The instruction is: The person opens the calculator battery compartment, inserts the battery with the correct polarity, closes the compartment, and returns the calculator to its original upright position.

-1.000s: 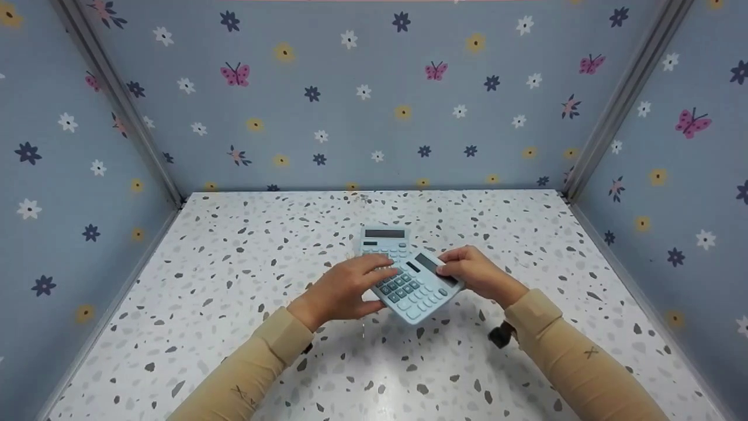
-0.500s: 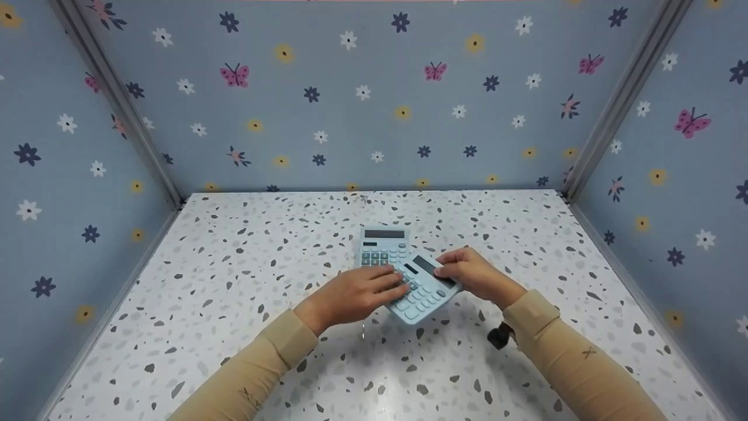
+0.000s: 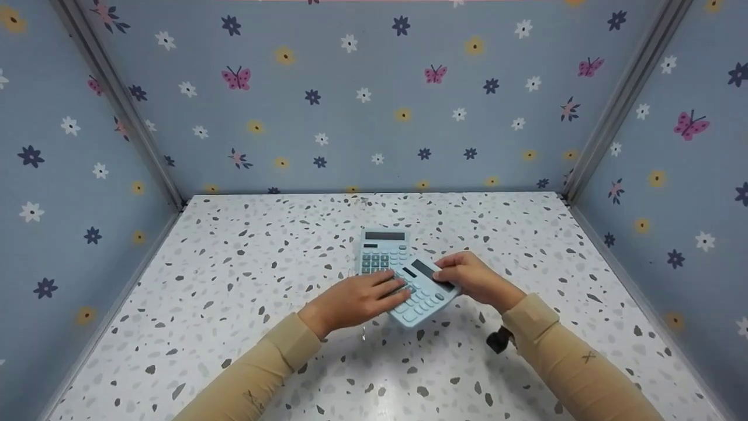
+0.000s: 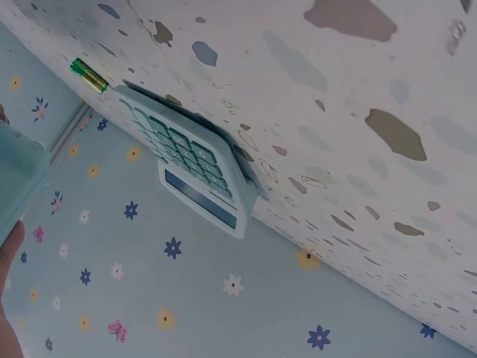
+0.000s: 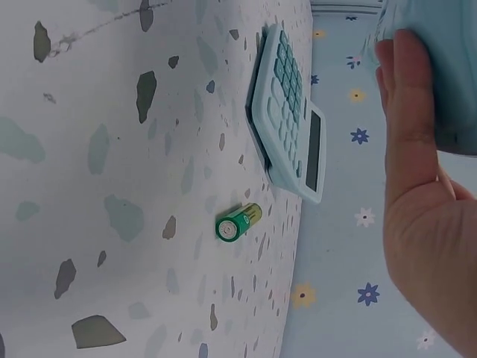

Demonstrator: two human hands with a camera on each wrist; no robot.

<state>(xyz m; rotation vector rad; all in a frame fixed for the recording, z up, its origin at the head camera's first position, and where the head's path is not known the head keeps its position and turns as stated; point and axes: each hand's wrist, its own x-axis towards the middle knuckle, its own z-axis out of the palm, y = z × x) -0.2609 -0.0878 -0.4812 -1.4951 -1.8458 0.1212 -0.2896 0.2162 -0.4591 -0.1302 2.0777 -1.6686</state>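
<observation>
In the head view my right hand (image 3: 476, 279) grips the screen end of a light blue calculator (image 3: 429, 292), thumb on the display. My left hand (image 3: 356, 299) holds its lower left side, fingers lying over the keys; its thumb is hidden in the head view. The calculator is raised off the table and tilted. Behind it a second light blue calculator (image 3: 384, 242) lies on the table, partly covered. A green battery (image 5: 238, 222) lies near this second calculator in the right wrist view; the held calculator and hands hide it in the head view.
The white speckled table (image 3: 245, 251) is bounded by blue flowered panels (image 3: 374, 117) at the back and both sides. Metal posts (image 3: 619, 99) stand at the rear corners. A black device (image 3: 498, 340) sits under my right wrist.
My left hand has slid right and slightly nearer over the held calculator's keys, its thumb passing out of sight. The second calculator's keys show more. The right hand keeps its grip, barely moving.
</observation>
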